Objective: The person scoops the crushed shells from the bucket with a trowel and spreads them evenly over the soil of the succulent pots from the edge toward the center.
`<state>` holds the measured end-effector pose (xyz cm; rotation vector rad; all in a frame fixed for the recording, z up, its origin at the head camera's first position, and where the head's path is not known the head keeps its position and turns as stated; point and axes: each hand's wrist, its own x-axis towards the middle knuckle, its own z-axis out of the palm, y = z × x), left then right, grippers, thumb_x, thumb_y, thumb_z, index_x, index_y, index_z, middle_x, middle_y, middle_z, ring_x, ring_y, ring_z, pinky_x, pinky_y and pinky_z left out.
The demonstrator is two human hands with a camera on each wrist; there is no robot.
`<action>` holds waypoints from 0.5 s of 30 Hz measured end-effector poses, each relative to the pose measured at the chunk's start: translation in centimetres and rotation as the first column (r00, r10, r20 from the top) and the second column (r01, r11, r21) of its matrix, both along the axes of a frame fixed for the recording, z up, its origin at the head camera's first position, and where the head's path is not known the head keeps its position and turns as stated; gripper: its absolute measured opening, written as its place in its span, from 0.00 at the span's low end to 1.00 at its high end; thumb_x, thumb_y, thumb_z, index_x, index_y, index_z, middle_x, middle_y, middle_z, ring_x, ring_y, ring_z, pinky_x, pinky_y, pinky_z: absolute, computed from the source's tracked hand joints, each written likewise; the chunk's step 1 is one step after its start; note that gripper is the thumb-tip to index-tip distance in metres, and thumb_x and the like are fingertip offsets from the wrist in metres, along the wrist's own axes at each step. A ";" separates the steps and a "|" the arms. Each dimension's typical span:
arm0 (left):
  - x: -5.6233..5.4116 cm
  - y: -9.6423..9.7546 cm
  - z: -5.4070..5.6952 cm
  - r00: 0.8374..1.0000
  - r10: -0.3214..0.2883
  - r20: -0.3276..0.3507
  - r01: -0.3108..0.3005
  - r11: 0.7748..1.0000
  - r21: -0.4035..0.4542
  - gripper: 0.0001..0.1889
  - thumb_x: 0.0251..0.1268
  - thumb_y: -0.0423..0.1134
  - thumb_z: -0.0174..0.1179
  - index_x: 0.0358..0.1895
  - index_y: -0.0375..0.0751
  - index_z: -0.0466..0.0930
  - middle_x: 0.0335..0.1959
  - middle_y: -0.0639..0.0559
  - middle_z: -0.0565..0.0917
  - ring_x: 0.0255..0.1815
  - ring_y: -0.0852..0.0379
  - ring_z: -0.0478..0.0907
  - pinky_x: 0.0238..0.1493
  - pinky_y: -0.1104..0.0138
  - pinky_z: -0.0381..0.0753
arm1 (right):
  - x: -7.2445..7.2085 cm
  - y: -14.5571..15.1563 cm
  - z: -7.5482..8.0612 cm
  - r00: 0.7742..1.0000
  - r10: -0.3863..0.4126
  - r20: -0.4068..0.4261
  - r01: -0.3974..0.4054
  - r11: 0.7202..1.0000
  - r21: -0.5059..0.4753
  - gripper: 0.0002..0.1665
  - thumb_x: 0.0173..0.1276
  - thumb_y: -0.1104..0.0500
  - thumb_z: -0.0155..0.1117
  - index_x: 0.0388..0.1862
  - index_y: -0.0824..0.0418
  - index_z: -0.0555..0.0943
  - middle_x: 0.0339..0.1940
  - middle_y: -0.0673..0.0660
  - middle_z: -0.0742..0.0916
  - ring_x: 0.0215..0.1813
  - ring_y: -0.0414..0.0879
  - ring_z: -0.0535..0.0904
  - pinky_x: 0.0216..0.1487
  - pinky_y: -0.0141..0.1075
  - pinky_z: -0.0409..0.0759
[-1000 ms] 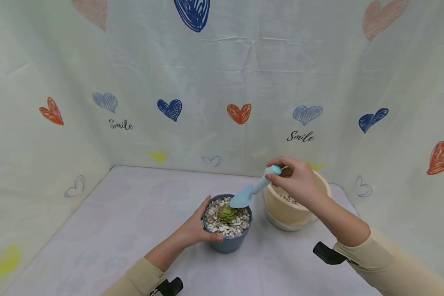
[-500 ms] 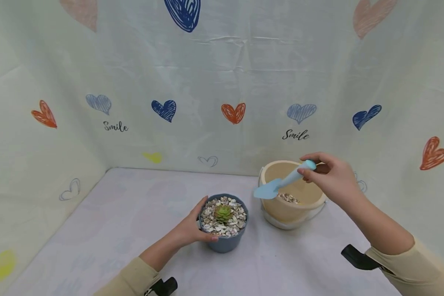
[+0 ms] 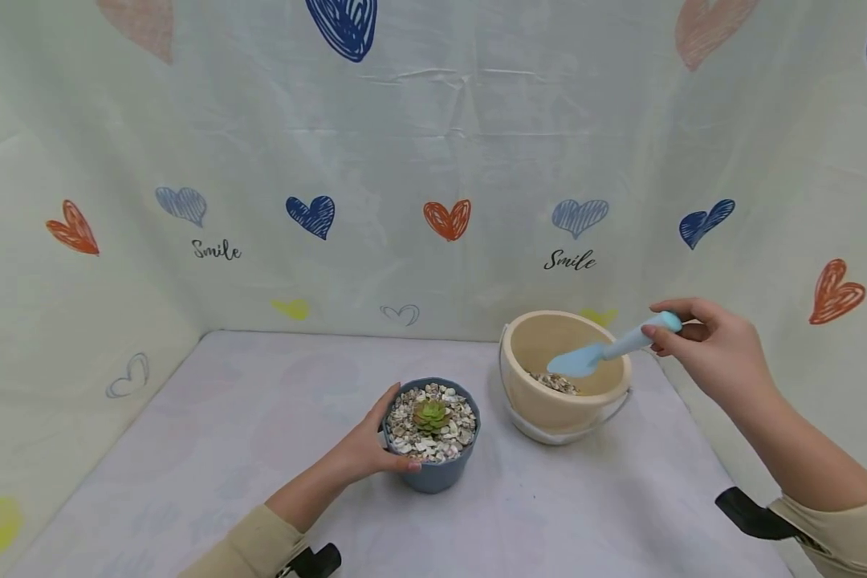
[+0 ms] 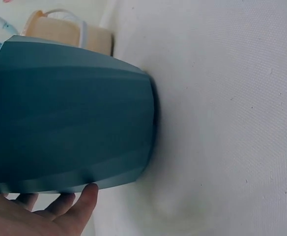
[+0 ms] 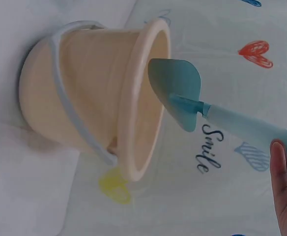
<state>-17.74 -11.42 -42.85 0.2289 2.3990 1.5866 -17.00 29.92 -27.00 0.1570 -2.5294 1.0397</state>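
My left hand (image 3: 370, 446) grips the side of a blue-grey flower pot (image 3: 439, 478), thumb at the front and fingers around the left side. Pale pebbles (image 3: 408, 437) fill it around a small green succulent (image 3: 431, 415). In the left wrist view, the pot's wall (image 4: 74, 118) fills much of the picture. My right hand (image 3: 718, 353) pinches the handle of a light blue trowel (image 3: 580, 361). Its blade hangs tilted over the mouth of a cream bucket (image 3: 549, 408), as the right wrist view also shows. No pebbles can be made out on the blade.
Some pebbles (image 3: 555, 383) lie at the bottom of the bucket, whose grey handle (image 5: 67, 101) hangs down its side. A white cloth (image 3: 274, 417) covers the table. Behind it stands a pale curtain (image 3: 376, 144) printed with hearts.
My right hand has carried the trowel rightward, from above the succulent pot to over the bucket. The left hand keeps its grip on the pot. The head view has shifted slightly.
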 end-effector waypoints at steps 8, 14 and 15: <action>0.0 -0.1 0.1 1.000 0.006 0.002 -0.005 1.000 -0.005 0.65 0.39 0.44 0.82 0.79 0.46 0.43 0.77 0.33 0.48 0.74 0.28 0.44 0.64 0.33 0.53 | -0.5 1.2 -2.7 0.996 -0.018 0.089 0.017 1.000 0.016 0.27 0.70 0.49 0.63 0.59 0.67 0.76 0.46 0.63 0.80 0.32 0.35 0.83 0.34 0.19 0.75; -0.1 -0.1 0.0 1.000 -0.002 0.004 0.002 1.000 -0.004 0.66 0.39 0.44 0.82 0.79 0.47 0.42 0.77 0.33 0.49 0.74 0.29 0.45 0.64 0.33 0.53 | -0.9 1.3 -4.7 0.991 0.016 0.132 -0.019 1.000 0.022 0.28 0.71 0.49 0.63 0.59 0.69 0.76 0.47 0.65 0.80 0.33 0.40 0.83 0.34 0.22 0.78; -0.1 -0.1 0.0 1.000 -0.004 0.005 0.004 1.000 -0.009 0.66 0.39 0.44 0.82 0.79 0.47 0.42 0.76 0.33 0.49 0.74 0.28 0.45 0.64 0.33 0.54 | -1.0 1.2 -4.9 0.991 0.021 0.135 -0.025 0.999 0.024 0.28 0.71 0.49 0.63 0.59 0.69 0.76 0.47 0.65 0.80 0.34 0.41 0.83 0.34 0.23 0.78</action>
